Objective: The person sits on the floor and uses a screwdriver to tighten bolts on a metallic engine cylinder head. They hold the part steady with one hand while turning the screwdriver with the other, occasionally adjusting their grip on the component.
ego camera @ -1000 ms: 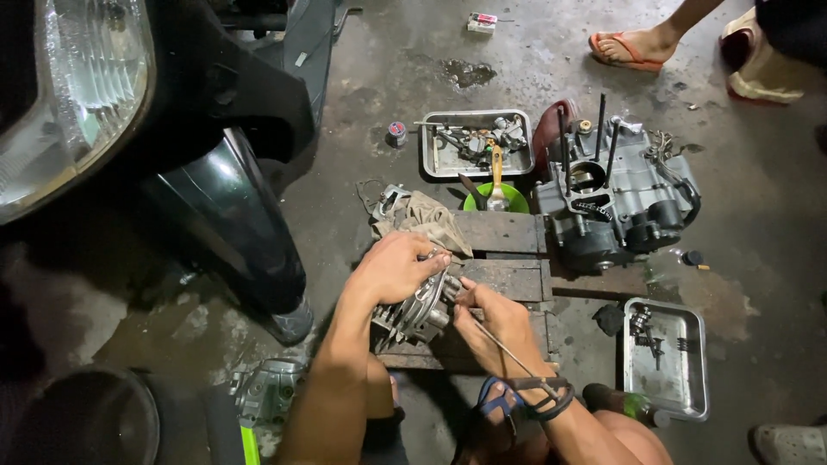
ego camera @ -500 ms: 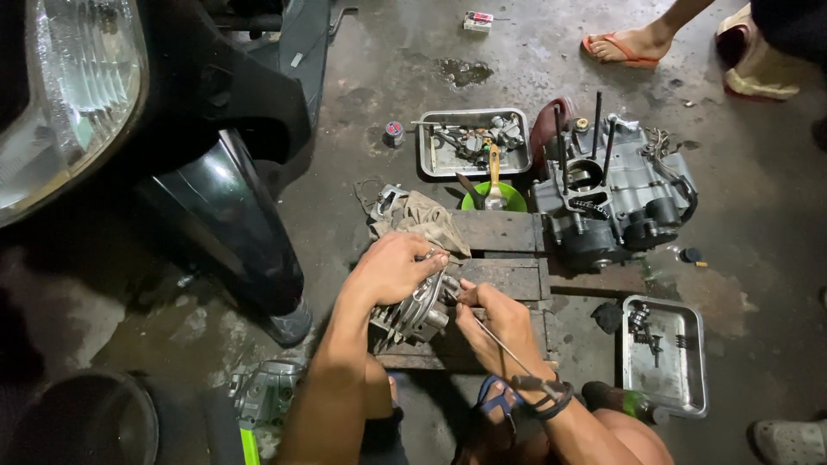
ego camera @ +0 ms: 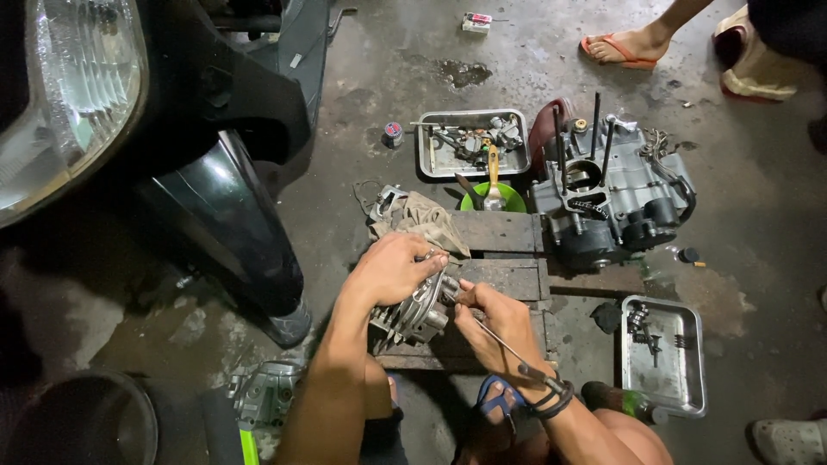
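The left hand (ego camera: 392,269) is clamped over the top of a finned grey metal cylinder head (ego camera: 412,312), pressing it down so that it sits steady on the weathered wooden pallet (ego camera: 508,237) that serves as a low bench on the wet concrete floor (ego camera: 388,77). The right hand (ego camera: 495,323) grips a thin metal rod-like tool (ego camera: 508,349), its tip set against the head's side, the shaft running back along the wrist. Just beyond the pallet's far left corner lies a crumpled beige rag (ego camera: 422,220). Farther out stand a green plastic bowl (ego camera: 493,200) and a shallow steel tray of small parts (ego camera: 472,142), near a stripped grey engine crankcase (ego camera: 607,194). A second steel tray (ego camera: 663,357) lies to the right, and a dark scooter front mudguard (ego camera: 228,215) rises at left.
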